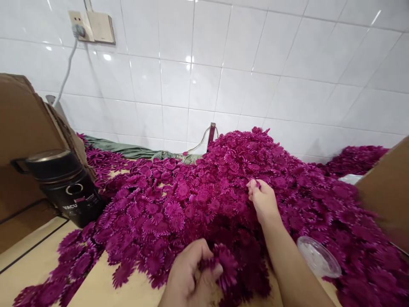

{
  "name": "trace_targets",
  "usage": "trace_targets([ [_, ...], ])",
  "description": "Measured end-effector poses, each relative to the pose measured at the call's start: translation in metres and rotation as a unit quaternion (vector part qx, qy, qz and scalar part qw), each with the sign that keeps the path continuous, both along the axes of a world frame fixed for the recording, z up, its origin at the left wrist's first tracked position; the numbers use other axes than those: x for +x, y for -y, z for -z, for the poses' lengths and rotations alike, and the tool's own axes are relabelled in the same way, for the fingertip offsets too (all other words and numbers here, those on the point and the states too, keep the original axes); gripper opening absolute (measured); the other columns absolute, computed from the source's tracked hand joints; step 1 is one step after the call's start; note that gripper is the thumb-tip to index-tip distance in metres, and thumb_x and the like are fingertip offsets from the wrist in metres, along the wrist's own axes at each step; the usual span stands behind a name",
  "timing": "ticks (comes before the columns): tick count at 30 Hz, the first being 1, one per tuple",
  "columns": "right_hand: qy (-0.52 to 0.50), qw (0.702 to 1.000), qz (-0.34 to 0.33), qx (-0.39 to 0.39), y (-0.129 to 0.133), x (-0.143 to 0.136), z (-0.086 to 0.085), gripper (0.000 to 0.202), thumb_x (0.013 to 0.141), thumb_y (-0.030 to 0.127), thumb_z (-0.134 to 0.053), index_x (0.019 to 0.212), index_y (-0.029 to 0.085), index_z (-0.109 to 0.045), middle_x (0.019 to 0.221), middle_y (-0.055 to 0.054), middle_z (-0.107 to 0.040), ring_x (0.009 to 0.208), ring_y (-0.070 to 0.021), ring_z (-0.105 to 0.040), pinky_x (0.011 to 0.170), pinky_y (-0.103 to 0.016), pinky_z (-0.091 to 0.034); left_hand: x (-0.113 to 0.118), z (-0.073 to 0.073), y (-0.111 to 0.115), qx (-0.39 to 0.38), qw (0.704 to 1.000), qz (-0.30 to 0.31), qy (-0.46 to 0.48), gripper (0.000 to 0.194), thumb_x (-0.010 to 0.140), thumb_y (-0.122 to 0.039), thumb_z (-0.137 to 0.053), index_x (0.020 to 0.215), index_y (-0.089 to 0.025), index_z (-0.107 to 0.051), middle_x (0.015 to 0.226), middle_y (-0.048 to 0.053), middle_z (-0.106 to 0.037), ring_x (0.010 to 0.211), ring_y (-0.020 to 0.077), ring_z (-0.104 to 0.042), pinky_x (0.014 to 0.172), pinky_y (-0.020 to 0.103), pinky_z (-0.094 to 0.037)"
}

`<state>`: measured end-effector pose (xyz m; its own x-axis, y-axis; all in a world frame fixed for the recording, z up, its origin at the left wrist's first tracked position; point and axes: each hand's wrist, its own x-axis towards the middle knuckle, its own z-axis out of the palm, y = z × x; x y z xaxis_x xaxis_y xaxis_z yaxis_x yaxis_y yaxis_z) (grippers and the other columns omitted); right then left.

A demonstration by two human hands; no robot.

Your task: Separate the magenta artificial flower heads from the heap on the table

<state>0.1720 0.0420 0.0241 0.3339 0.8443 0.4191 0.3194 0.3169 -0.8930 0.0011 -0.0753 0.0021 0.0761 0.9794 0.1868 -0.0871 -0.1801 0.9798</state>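
My left hand (193,275) is closed at the bottom middle, with a magenta artificial flower head (226,265) gripped between thumb and fingers. Farther out, my right hand (262,198) reaches over the heap of magenta flower heads (182,192). Its fingertips are pinched together around a small purple piece, too small to name for certain. Round fringed petals show on the loose flowers in the pile, which spreads around both hands. Part of the pile is hidden by my right forearm.
A black vacuum flask (68,185) stands at the left before a cardboard box (25,128). A clear plastic dish (318,256) lies to the right of my forearm. Another cardboard piece (388,192) borders the right side. A tiled wall (204,85) with a plugged socket (81,26) rises behind.
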Motion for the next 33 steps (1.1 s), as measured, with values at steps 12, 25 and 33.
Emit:
trace_targets([
  [12, 0.116, 0.944, -0.277, -0.139, 0.08, -0.053, 0.006, 0.012, 0.075, 0.028, -0.055, 0.082, 0.019, -0.058, 0.077, -0.003, -0.061, 0.074, -0.0164, -0.054, 0.07, -0.029, -0.043, -0.004, 0.015, -0.037, -0.081, 0.995, -0.06, 0.013, 0.046, 0.064, -0.057, -0.057, 0.052, -0.019, -0.034, 0.054, -0.007, -0.028, 0.052, 0.0086, -0.028, 0.049, 0.02, -0.029],
  [25, 0.018, 0.973, -0.206, -0.102, 0.049, -0.062, 0.001, 0.023, 0.073, 0.035, -0.047, 0.057, 0.019, -0.045, 0.05, 0.006, -0.034, 0.047, -0.0088, -0.029, 0.046, -0.023, -0.025, 0.001, -0.001, -0.031, -0.037, 0.995, -0.089, -0.025, 0.04, 0.072, -0.051, -0.051, 0.053, -0.02, -0.033, 0.053, -0.007, -0.028, 0.051, 0.0092, -0.026, 0.047, 0.02, -0.028],
  [33, -0.043, 0.997, 0.058, 0.019, 0.008, -0.009, -0.015, 0.024, 0.068, 0.044, -0.051, 0.065, 0.021, -0.048, 0.056, 0.002, -0.046, 0.052, -0.0125, -0.039, 0.049, -0.025, -0.032, -0.01, 0.007, -0.003, 0.008, 0.995, -0.087, -0.05, 0.034, 0.067, -0.051, -0.057, 0.054, -0.021, -0.05, 0.055, 0.0, -0.048, 0.055, 0.0143, -0.043, 0.054, 0.024, -0.036],
])
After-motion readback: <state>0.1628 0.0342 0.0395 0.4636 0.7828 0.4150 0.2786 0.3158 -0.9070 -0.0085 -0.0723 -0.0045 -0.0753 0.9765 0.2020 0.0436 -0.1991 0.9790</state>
